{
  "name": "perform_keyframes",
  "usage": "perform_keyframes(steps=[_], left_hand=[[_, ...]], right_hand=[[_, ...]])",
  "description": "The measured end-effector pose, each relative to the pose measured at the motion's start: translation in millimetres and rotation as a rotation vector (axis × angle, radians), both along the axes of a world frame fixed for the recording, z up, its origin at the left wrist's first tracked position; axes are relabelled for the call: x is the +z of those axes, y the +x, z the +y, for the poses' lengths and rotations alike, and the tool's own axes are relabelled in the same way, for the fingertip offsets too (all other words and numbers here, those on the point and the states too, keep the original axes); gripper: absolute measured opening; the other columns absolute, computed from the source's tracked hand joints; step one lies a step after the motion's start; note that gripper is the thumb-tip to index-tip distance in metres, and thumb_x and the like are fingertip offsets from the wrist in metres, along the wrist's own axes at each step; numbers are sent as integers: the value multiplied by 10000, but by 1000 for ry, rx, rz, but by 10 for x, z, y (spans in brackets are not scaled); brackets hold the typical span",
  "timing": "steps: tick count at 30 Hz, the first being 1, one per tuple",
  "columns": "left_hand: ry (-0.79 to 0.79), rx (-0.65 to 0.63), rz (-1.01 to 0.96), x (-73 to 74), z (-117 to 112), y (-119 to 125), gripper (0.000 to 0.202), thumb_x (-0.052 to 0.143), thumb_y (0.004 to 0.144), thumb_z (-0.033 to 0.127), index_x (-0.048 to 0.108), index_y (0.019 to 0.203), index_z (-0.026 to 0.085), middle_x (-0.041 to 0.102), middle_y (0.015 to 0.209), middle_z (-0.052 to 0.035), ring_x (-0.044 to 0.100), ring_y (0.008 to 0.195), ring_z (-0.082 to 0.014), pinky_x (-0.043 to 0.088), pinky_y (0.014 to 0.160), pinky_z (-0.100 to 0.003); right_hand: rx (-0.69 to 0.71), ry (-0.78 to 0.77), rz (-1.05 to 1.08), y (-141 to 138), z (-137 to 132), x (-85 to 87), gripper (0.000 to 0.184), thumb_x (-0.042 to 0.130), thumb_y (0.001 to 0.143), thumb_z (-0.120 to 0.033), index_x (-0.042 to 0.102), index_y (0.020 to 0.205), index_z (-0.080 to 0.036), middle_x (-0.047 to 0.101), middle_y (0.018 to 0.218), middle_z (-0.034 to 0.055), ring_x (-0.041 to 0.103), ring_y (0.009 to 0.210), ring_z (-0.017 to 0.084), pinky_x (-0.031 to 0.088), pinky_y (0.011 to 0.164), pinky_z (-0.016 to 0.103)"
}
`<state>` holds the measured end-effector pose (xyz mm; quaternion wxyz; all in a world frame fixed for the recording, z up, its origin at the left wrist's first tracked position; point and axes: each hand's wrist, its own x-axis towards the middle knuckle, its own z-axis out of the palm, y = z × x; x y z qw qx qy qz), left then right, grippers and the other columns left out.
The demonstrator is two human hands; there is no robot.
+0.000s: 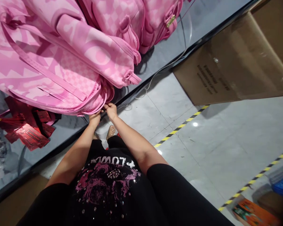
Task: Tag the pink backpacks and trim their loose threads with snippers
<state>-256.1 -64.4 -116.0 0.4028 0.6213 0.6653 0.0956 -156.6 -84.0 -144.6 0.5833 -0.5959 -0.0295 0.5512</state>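
A pink backpack with a checked and camouflage-like pattern lies on the grey table, its near end at the table's edge. My left hand is closed on the underside of that end, with its fingers partly hidden by the bag. Right beside it, my right hand is closed with fingertips pinched at the pink piped rim. Whether a zipper pull or strap is between those fingertips is too small to tell. Both arms reach forward and down over my black printed shirt.
More pink backpacks are crowded along the grey table. Red tags lie left of my hands. A large cardboard box stands on the tiled floor, near yellow-black tape. An orange box sits lower right.
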Motion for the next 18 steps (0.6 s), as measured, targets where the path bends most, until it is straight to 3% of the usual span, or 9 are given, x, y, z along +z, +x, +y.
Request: perform_keyframes(steps=[4, 8, 13, 18], left_hand=[[-72, -145, 65, 118, -18, -59, 167, 671, 857, 333, 680, 813, 172, 682, 763, -6, 627, 708, -128, 515, 735, -287], [-79, -288, 59, 256, -81, -153, 98, 733, 742, 268, 660, 721, 205, 687, 727, 10, 647, 732, -157, 510, 771, -282], [-26, -338, 3, 280, -120, -313, 180, 676, 773, 228, 667, 948, 189, 744, 969, -44, 704, 892, -182, 545, 818, -280], [156, -289, 84, 260, -191, -513, 274, 577, 849, 195, 629, 1117, 176, 726, 1039, -126, 690, 1003, -262, 518, 934, -419]], right_hand=[[-106, -102, 2, 46, -55, 13, 103, 515, 846, -261, 568, 793, -189, 643, 736, -15, 617, 673, 114, 457, 589, 197], [-93, -127, -39, 157, -202, 112, 97, 484, 876, -234, 540, 807, -195, 656, 767, -15, 613, 627, 97, 455, 568, 192], [88, -116, -118, 336, -301, 224, 133, 535, 900, -174, 546, 768, -180, 621, 678, -54, 527, 500, 65, 448, 547, 194], [400, -153, -102, 454, -225, 226, 194, 620, 944, -254, 589, 793, -137, 576, 621, -69, 480, 453, 55, 432, 484, 190]])
